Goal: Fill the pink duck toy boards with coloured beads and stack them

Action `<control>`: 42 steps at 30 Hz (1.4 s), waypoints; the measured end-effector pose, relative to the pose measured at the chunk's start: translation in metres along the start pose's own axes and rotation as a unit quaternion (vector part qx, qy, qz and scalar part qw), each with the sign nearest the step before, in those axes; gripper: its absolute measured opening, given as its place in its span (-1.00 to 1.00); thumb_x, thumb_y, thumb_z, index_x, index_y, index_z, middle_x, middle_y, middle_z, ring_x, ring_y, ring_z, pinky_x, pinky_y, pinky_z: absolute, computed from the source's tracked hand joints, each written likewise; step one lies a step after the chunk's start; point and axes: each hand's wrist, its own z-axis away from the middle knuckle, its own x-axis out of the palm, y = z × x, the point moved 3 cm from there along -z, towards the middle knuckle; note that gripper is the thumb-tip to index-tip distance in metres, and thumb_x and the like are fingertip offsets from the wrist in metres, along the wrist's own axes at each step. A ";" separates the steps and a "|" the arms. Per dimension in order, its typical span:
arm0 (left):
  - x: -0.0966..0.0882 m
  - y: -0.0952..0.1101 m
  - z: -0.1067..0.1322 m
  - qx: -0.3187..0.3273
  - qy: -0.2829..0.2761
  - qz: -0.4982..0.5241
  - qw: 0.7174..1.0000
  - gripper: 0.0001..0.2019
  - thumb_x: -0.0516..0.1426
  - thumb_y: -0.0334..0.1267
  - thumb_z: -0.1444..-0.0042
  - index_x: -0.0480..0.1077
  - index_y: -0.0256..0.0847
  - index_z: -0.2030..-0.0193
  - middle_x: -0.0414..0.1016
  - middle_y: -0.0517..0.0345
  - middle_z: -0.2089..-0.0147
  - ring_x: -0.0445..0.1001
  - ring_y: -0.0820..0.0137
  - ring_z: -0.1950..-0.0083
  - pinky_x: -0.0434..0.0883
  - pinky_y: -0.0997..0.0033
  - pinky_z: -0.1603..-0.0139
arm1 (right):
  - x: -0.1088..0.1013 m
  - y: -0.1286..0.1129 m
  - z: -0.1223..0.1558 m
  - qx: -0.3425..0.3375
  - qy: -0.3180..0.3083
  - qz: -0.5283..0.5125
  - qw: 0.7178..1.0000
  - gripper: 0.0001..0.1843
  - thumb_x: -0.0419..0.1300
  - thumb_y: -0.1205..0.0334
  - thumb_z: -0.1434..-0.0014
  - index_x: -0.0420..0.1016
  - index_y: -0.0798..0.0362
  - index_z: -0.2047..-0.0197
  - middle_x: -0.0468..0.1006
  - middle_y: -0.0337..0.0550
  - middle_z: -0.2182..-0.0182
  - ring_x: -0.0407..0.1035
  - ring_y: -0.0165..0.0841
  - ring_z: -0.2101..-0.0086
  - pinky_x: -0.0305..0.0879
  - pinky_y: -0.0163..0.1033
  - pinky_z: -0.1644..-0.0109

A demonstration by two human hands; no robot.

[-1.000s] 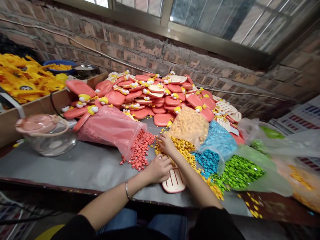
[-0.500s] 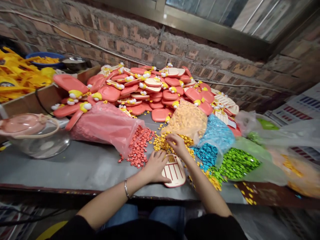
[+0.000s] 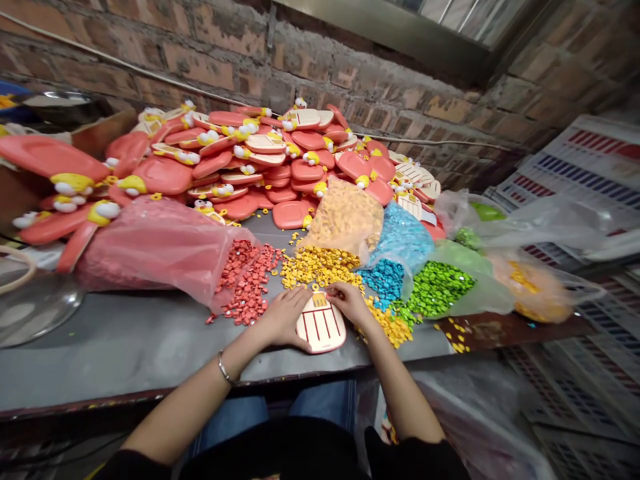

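A: Where's the piece they're working on?

B: A cream paddle-shaped plastic piece with red stripes point(image 3: 321, 325) lies flat on a scuffed grey tabletop point(image 3: 120, 353), near its front edge.

A: And the hands?

B: They're close together but not clasped. The left hand point(image 3: 283, 317), with a thin metal bangle point(image 3: 223, 369) on its wrist, lies open with its fingers against the piece's left edge. The right hand point(image 3: 350, 301) pinches at the piece's top end; whether it holds anything is too small to tell.

A: What's around them?

B: Just beyond lies a spill of small yellow plastic pieces point(image 3: 315, 268), with small red plastic pieces point(image 3: 245, 287) to its left and small blue plastic pieces point(image 3: 384, 280) to its right. Behind, a heap of coral-pink plastic paddles point(image 3: 250, 157) rises against a rough red brick wall point(image 3: 320, 60), and a cable point(image 3: 430, 141) runs along the bricks.
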 end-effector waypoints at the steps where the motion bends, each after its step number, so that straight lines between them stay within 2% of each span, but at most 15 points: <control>1: 0.000 -0.001 -0.001 -0.004 -0.006 0.002 1.000 0.24 0.28 0.36 0.32 -0.05 -0.31 -0.41 -0.01 -0.24 -0.43 -0.03 -0.01 -0.44 0.00 0.04 -0.37 | -0.003 0.001 0.004 0.009 -0.014 -0.008 1.000 -0.75 0.24 0.39 -0.07 0.56 0.09 0.14 0.60 -0.13 0.35 0.45 -0.32 0.35 0.33 -0.26 0.25; 4: 0.000 -0.001 -0.001 -0.004 -0.015 0.002 1.000 0.22 0.27 0.35 0.29 -0.05 -0.36 -0.41 -0.02 -0.26 -0.43 -0.03 0.00 -0.44 0.01 0.05 -0.37 | -0.006 0.001 0.016 0.032 -0.043 -0.028 0.998 -0.64 0.29 0.37 -0.03 0.56 0.08 0.05 0.61 -0.14 0.32 0.46 -0.31 0.35 0.35 -0.26 0.25; 7: 0.001 -0.001 -0.001 0.007 -0.007 0.003 1.000 0.18 0.27 0.32 0.25 -0.04 -0.35 -0.40 0.00 -0.27 -0.43 -0.03 -0.01 -0.44 0.00 0.03 -0.37 | 0.008 -0.006 0.019 0.037 -0.035 -0.062 0.997 -0.64 0.33 0.33 0.00 0.56 0.08 0.07 0.61 -0.15 0.35 0.47 -0.31 0.35 0.37 -0.24 0.23; 12: 0.002 -0.005 -0.001 0.030 0.008 0.013 0.999 0.16 0.29 0.24 0.23 -0.07 -0.33 -0.41 0.01 -0.24 -0.43 -0.01 0.04 -0.44 0.02 0.05 -0.37 | 0.046 -0.030 0.010 -0.008 -0.058 -0.074 0.996 -0.91 0.33 0.34 -0.01 0.55 0.07 0.34 0.60 -0.18 0.42 0.45 -0.33 0.40 0.36 -0.26 0.28; 15: 0.002 -0.006 -0.001 0.039 0.004 0.016 0.999 0.17 0.30 0.22 0.20 -0.12 -0.33 -0.43 -0.05 -0.21 -0.45 -0.04 0.06 -0.45 0.01 0.07 -0.38 | 0.045 -0.040 0.013 -0.043 -0.160 -0.081 0.983 -0.90 0.36 0.25 -0.01 0.54 0.07 0.40 0.58 -0.20 0.47 0.44 -0.34 0.41 0.35 -0.28 0.30; 18: 0.001 -0.006 0.000 0.051 0.004 0.012 0.999 0.17 0.27 0.26 0.17 -0.14 -0.36 -0.44 -0.09 -0.21 -0.46 -0.08 0.06 -0.46 -0.02 0.10 -0.39 | 0.030 -0.047 0.014 -0.076 -0.272 -0.122 0.952 -0.84 0.35 0.15 -0.05 0.58 0.06 0.35 0.60 -0.18 0.42 0.47 -0.31 0.35 0.38 -0.26 0.23; 21: 0.000 -0.004 0.001 0.072 0.007 -0.006 0.997 0.17 0.23 0.31 0.17 -0.13 -0.35 -0.43 -0.12 -0.22 -0.47 -0.14 0.03 -0.47 -0.05 0.06 -0.40 | 0.016 -0.050 -0.015 -0.079 -0.175 -0.134 0.972 -0.84 0.24 0.17 -0.17 0.58 0.06 0.26 0.61 -0.14 0.33 0.48 -0.30 0.28 0.38 -0.23 0.16; 23: 0.001 -0.004 0.002 0.080 0.007 -0.023 0.996 0.17 0.20 0.35 0.17 -0.12 -0.33 -0.43 -0.16 -0.23 -0.47 -0.17 0.01 -0.47 -0.08 0.02 -0.40 | 0.020 -0.053 -0.048 -0.089 -0.078 -0.080 0.990 -0.86 0.21 0.23 -0.20 0.57 0.07 0.23 0.61 -0.12 0.30 0.47 -0.30 0.27 0.35 -0.22 0.15; 24: 0.002 -0.004 0.002 0.081 0.006 -0.030 0.996 0.17 0.19 0.37 0.17 -0.11 -0.33 -0.43 -0.17 -0.24 -0.47 -0.18 0.00 -0.47 -0.09 0.01 -0.40 | 0.028 -0.055 -0.066 -0.100 -0.063 -0.042 0.992 -0.88 0.21 0.28 -0.19 0.57 0.07 0.23 0.60 -0.12 0.30 0.46 -0.31 0.28 0.34 -0.22 0.15; 28: 0.006 -0.006 0.002 0.078 -0.002 -0.047 0.996 0.23 0.18 0.44 0.22 -0.13 -0.35 -0.44 -0.17 -0.29 -0.47 -0.17 -0.04 -0.47 -0.10 -0.02 -0.39 | 0.076 -0.062 -0.130 -0.189 -0.093 0.161 0.964 -0.84 0.19 0.45 -0.17 0.58 0.10 0.22 0.57 -0.05 0.23 0.39 -0.29 0.18 0.25 -0.22 0.03; 32: 0.009 -0.007 0.002 0.078 -0.003 -0.055 0.995 0.22 0.16 0.45 0.19 -0.13 -0.34 -0.44 -0.18 -0.29 -0.47 -0.20 -0.03 -0.47 -0.11 -0.01 -0.40 | 0.103 -0.061 -0.163 -0.209 -0.109 0.261 0.936 -0.82 0.14 0.45 -0.21 0.58 0.15 0.23 0.54 0.01 0.24 0.35 -0.27 0.19 0.22 -0.22 0.05; 35: 0.009 -0.007 0.002 0.065 0.001 -0.060 0.996 0.21 0.17 0.45 0.21 -0.10 -0.30 -0.44 -0.23 -0.30 -0.48 -0.25 -0.09 -0.47 -0.10 -0.06 -0.38 | 0.097 -0.060 -0.162 -0.208 -0.099 0.242 0.943 -0.81 0.11 0.43 -0.22 0.57 0.14 0.23 0.51 -0.03 0.24 0.36 -0.31 0.21 0.25 -0.25 0.07; 37: 0.007 -0.006 0.003 0.050 0.006 -0.063 0.997 0.20 0.20 0.45 0.25 -0.06 -0.24 -0.43 -0.22 -0.29 -0.48 -0.25 -0.15 -0.46 -0.10 -0.14 -0.35 | 0.080 -0.063 -0.148 -0.215 -0.061 0.169 0.960 -0.81 0.10 0.42 -0.22 0.55 0.11 0.21 0.51 -0.05 0.22 0.38 -0.32 0.21 0.28 -0.25 0.07; 40: 0.003 -0.004 0.004 0.030 0.006 -0.059 0.998 0.18 0.23 0.42 0.28 -0.04 -0.09 -0.43 -0.17 -0.26 -0.46 -0.17 -0.22 -0.43 -0.12 -0.25 -0.30 | 0.040 -0.063 -0.106 -0.215 0.025 0.021 0.976 -0.85 0.12 0.33 -0.23 0.53 0.05 0.21 0.52 -0.09 0.22 0.41 -0.30 0.17 0.34 -0.20 0.06; 42: 0.001 -0.004 0.004 0.019 0.002 -0.056 0.998 0.15 0.25 0.40 0.29 -0.02 -0.03 -0.42 -0.16 -0.25 -0.46 -0.16 -0.24 -0.41 -0.12 -0.30 -0.28 | 0.014 -0.057 -0.070 -0.190 0.064 -0.014 0.980 -0.89 0.15 0.26 -0.24 0.52 0.02 0.23 0.54 -0.11 0.24 0.43 -0.29 0.19 0.36 -0.18 0.07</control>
